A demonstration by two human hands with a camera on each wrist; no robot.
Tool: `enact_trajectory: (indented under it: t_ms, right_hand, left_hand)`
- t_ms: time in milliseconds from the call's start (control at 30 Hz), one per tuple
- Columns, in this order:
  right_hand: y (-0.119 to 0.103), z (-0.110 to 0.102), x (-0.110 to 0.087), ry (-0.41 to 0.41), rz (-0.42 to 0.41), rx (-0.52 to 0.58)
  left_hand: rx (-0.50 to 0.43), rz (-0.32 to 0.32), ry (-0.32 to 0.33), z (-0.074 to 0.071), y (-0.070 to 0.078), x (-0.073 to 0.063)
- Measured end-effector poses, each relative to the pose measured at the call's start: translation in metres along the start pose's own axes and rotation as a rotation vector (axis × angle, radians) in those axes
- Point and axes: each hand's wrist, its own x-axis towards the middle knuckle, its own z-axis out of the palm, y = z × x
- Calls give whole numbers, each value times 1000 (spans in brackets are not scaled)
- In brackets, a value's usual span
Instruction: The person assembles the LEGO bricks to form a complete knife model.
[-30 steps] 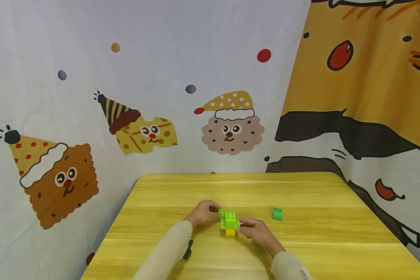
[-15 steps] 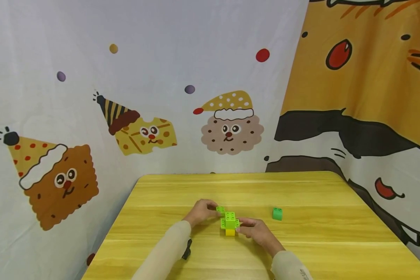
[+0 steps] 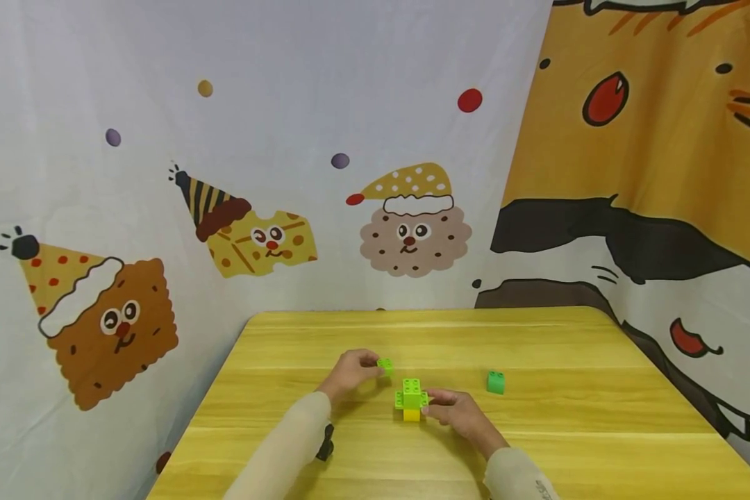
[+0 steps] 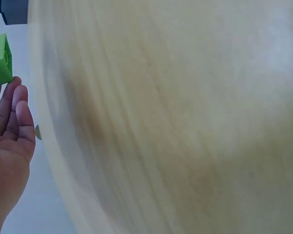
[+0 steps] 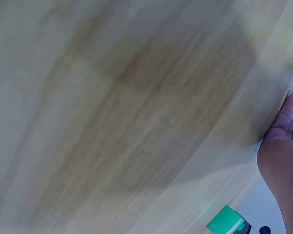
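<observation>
My left hand [image 3: 352, 373] pinches a light green toy building brick [image 3: 385, 366] behind and left of a small stack. In the left wrist view the same brick [image 4: 1, 61] sits at the fingertips, its hollow side partly showing. The stack has light green bricks [image 3: 411, 394] on a yellow brick [image 3: 411, 415], with light green studs jutting out on both sides. My right hand [image 3: 459, 411] holds the stack's right side between thumb and fingers. The right wrist view shows only part of that hand [image 5: 281, 151]; its fingertips are out of frame.
A darker green brick [image 3: 496, 382] lies on the wooden table [image 3: 569, 410], right of and behind the right hand. Beside the left sleeve is a small black object [image 3: 326, 443]. A cartoon-printed curtain [image 3: 275, 125] hangs past the table's far edge.
My left hand has drawn back to the left and away from the stack, taking the light green brick with it. The right hand and the stack stay in place.
</observation>
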Motion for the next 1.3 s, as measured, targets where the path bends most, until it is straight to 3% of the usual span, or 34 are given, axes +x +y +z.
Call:
enact_trajectory:
  t_ms: [233,633,967,1300]
  right_hand:
    - [0,1,0,21,7,-8]
    - [0,0,1,6,-7,-2]
    - [0,0,1,0,-2,4]
    - [0,0,1,2,6,-1]
  left_hand:
    - [-51,-2,-11,-6,9,-6]
    - [-74,35,74,-11,31,-15]
    - [-122,52,48,-13,44,-20]
    - [-109,128,11,-6,54,-24]
